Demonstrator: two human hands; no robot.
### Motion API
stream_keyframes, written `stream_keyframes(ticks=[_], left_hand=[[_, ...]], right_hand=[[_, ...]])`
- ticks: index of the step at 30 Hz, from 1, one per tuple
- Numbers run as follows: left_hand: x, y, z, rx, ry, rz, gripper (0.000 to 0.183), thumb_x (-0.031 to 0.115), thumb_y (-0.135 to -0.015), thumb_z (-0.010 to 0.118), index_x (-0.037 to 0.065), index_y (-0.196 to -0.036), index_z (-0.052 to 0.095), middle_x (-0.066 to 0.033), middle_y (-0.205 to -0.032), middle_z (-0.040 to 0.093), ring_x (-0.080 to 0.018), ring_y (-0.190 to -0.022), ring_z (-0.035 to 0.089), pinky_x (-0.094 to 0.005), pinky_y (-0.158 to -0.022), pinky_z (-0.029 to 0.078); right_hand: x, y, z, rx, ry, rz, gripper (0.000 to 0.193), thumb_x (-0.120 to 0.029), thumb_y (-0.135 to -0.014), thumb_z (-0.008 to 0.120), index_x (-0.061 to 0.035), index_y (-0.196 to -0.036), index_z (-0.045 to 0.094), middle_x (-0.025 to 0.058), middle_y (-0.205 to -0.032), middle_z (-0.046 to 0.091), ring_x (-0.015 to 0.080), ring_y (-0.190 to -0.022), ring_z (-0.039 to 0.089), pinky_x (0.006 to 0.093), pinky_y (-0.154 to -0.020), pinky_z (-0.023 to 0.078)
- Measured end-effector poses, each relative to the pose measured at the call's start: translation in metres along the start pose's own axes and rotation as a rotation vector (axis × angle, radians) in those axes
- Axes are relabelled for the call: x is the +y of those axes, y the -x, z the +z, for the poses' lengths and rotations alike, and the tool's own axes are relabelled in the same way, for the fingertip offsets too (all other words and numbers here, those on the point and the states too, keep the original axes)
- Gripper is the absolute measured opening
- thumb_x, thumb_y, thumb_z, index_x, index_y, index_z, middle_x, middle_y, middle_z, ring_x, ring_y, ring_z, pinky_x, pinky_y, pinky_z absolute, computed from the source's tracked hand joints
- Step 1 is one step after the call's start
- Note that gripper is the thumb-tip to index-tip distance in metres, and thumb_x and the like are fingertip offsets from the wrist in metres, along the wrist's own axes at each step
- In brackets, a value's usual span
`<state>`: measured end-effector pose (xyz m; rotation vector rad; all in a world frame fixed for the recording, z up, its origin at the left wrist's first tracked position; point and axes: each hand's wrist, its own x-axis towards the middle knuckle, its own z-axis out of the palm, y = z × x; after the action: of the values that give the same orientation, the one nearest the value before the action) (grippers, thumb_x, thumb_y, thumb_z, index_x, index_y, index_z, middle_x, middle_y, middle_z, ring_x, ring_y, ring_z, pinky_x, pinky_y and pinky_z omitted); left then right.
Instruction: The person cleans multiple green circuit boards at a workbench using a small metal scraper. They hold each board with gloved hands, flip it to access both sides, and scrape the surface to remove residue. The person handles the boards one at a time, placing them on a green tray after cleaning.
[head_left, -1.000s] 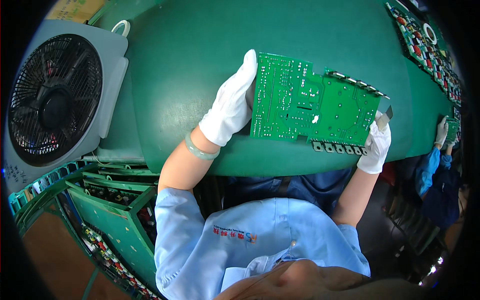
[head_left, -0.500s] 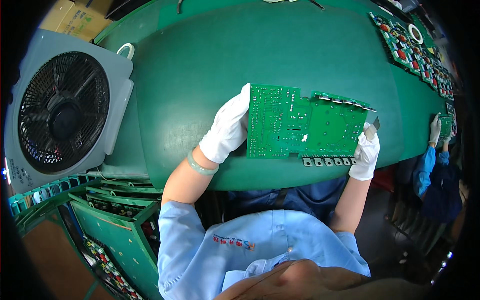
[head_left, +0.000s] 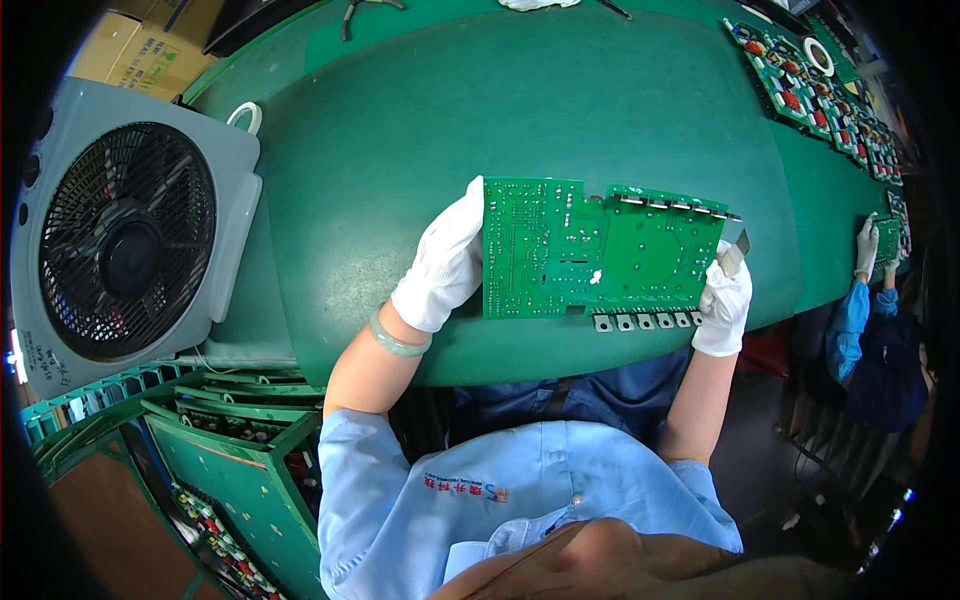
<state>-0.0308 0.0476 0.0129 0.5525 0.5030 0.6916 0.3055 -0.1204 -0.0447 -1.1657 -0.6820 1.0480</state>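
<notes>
A green circuit board [head_left: 655,255] is held up above the table, its solder side facing me. A row of flat metal-tabbed parts [head_left: 648,321] sticks out along its near edge, and similar dark parts line the far edge. My left hand [head_left: 443,262], in a white glove, is closed on the board's left edge, with its fingers hidden behind it. My right hand [head_left: 724,308], gloved too, grips the right edge near the close corner. A flat grey metal piece [head_left: 736,253] juts up by the right hand's fingers; whether it is a tool or part of the board, I cannot tell.
A grey box fan [head_left: 130,245] stands at the left, with a white tape roll [head_left: 247,118] behind it. Several populated boards [head_left: 800,90] line the far right of the green table [head_left: 400,110]. Pliers [head_left: 350,15] lie at the back. A co-worker's gloved hand [head_left: 867,245] holds another board.
The view has shifted slightly, bringing more of the pliers at the back into sight. Both hands keep their hold on the circuit board, which appears slightly further left.
</notes>
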Motion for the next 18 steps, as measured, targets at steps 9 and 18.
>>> stream_keyframes(ticks=[9, 18], left_hand=[[0.004, 0.0, 0.009, -0.058, -0.078, 0.022, 0.05, 0.037, -0.104, 0.04, -0.003, -0.131, 0.054, -0.0121, -0.129, 0.059, -0.0196, -0.113, 0.058, -0.0343, -0.1, 0.045], [0.004, -0.002, 0.007, -0.094, -0.083, 0.006, 0.054, 0.038, -0.104, 0.038, -0.005, -0.134, 0.05, -0.0142, -0.135, 0.055, -0.0214, -0.121, 0.053, -0.0349, -0.105, 0.04]], right_hand=[[-0.005, 0.002, 0.011, 0.073, 0.065, 0.004, 0.039, -0.015, -0.087, 0.067, 0.0036, -0.119, 0.056, 0.0052, -0.091, 0.067, 0.001, -0.046, 0.041, 0.0169, -0.041, 0.029], [-0.01, 0.002, 0.02, 0.1, 0.052, 0.003, 0.035, -0.012, -0.087, 0.067, 0.0045, -0.116, 0.057, 0.0036, -0.084, 0.065, 0.0009, -0.043, 0.04, 0.0169, -0.039, 0.028]])
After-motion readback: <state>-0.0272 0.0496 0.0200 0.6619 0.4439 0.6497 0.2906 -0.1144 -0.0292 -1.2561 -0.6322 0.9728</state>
